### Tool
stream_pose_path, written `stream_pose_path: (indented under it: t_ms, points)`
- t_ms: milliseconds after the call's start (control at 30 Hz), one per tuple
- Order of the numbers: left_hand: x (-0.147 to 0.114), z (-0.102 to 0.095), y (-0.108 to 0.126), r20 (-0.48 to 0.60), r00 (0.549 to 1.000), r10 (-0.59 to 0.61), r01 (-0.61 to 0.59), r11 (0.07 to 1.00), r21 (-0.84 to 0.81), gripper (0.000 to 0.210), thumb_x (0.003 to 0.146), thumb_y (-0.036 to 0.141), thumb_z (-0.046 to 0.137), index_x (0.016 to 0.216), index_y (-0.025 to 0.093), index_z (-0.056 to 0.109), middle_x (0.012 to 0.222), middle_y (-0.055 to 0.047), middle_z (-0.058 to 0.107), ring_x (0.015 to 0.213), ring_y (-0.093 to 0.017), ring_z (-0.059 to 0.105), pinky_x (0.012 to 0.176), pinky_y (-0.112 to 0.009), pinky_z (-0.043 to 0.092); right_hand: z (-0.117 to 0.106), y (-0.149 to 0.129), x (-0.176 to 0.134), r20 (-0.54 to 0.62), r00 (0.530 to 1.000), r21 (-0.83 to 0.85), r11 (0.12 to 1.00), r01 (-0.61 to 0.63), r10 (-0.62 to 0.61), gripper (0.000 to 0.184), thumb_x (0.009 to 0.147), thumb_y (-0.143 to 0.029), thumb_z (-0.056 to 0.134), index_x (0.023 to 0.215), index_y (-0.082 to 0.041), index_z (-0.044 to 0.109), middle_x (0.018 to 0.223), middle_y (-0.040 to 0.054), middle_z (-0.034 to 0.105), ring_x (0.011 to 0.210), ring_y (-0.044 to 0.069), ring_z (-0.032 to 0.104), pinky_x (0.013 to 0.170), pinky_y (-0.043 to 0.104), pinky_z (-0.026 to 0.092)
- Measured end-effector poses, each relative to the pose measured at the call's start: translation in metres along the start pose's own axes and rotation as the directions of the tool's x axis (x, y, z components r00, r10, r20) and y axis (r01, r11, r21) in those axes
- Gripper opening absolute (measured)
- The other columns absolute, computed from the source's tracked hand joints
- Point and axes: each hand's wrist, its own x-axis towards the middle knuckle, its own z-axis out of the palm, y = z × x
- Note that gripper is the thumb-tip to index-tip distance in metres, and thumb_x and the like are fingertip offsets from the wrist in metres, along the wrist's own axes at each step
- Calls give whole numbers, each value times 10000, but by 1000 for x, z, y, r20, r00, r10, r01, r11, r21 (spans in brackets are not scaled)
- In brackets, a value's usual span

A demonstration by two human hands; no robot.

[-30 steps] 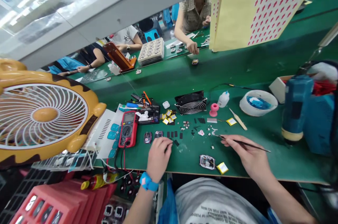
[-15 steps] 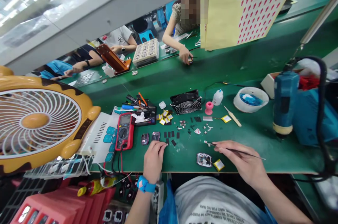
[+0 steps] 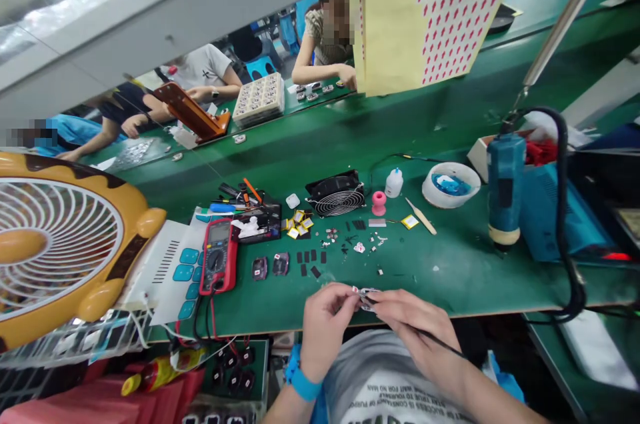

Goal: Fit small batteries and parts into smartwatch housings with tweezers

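Note:
Both of my hands meet at the front edge of the green bench. My left hand (image 3: 327, 321), with a blue band on its wrist, is closed in a pinch on a small white part (image 3: 355, 289) with a reddish mark. My right hand (image 3: 420, 327) is closed round dark thin tweezers (image 3: 440, 342), their tips down at a small open device housing (image 3: 369, 303). Fingers of both hands cover much of this housing. The yellow battery beside it is hidden from view. Beyond my hands lie several black pads (image 3: 311, 257) and tiny loose parts (image 3: 359, 247).
A red multimeter (image 3: 219, 256) and a yellow fan (image 3: 60, 244) stand at left. Batteries (image 3: 299, 223), a black fan (image 3: 337, 195), a pink spool (image 3: 379, 203), a bottle (image 3: 394, 183) and a white tub (image 3: 451, 185) sit farther back. A blue electric screwdriver (image 3: 505, 184) hangs at right.
My left hand has moved right to the housing. My right hand has brought the tweezers left and down to it. Across the bench, a person's hand has drawn back.

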Motion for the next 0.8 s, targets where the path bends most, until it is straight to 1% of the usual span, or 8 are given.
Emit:
stream_pose_path:
  t_ms: [100,200,333,433,533,600,700,800]
  points:
    - [-1,5,0,-5,996,-93,92,992,-87,340,922,595,949,840,265,939,739,-86,936,662,-319,938,656,-405,824,-8,10,-12,66,998,-58,998,28,-24,693,1104,-137,871,1576,-643,910,1408,-48,1014,1118,327,1032,1017,389,861]
    - [0,6,2,-15,988,-157,153,977,-145,358,865,610,996,860,257,939,777,-103,957,703,-334,960,716,-437,857,-15,15,-19,146,989,-116,992,52,-35,782,1126,-173,876,1711,-687,798,1499,-46,982,1182,347,1020,1038,418,863]
    - [-1,6,7,12,979,-204,203,962,-182,332,837,591,1010,885,263,979,790,-101,963,720,-338,961,743,-456,868,-20,12,-16,203,978,-110,991,75,-51,862,1142,-187,851,1789,-730,685,1575,-58,939,1284,372,991,1111,494,858]
    - [-2,7,10,45,974,-221,225,955,-194,337,831,600,1012,881,267,998,788,-98,957,707,-324,943,742,-449,859,-22,10,-14,231,972,-107,992,71,-44,943,1123,-117,822,1805,-746,651,1604,-84,918,1319,352,978,1149,464,844]
    - [-3,5,13,76,970,-229,240,949,-202,346,831,611,1023,892,271,1014,792,-95,957,708,-317,932,743,-450,854,-21,11,-16,216,976,-113,992,64,-38,923,1109,-150,833,1787,-755,669,1591,-102,920,1267,357,992,1088,436,859]
    - [-4,4,14,97,967,-234,249,946,-208,366,848,634,1029,904,272,1020,795,-97,956,722,-324,935,751,-461,857,-19,11,-16,201,979,-107,993,43,-20,883,1108,-165,846,1766,-736,709,1553,-91,945,1209,362,1009,1034,413,870]
    - [-5,1,15,119,963,-240,261,941,-215,427,860,696,1034,920,273,1024,832,-108,967,755,-337,945,780,-486,866,-15,7,-13,130,990,-71,996,54,-45,806,1107,-114,828,1707,-652,820,1437,-50,1003,1064,339,1034,957,353,873]
    - [-7,2,13,126,959,-253,275,937,-217,457,856,721,1039,920,270,1019,827,-110,964,765,-340,947,791,-490,866,-13,1,-6,106,991,-63,995,83,-76,723,1101,-92,851,1629,-582,901,1378,-26,1024,1018,315,1038,950,323,862]
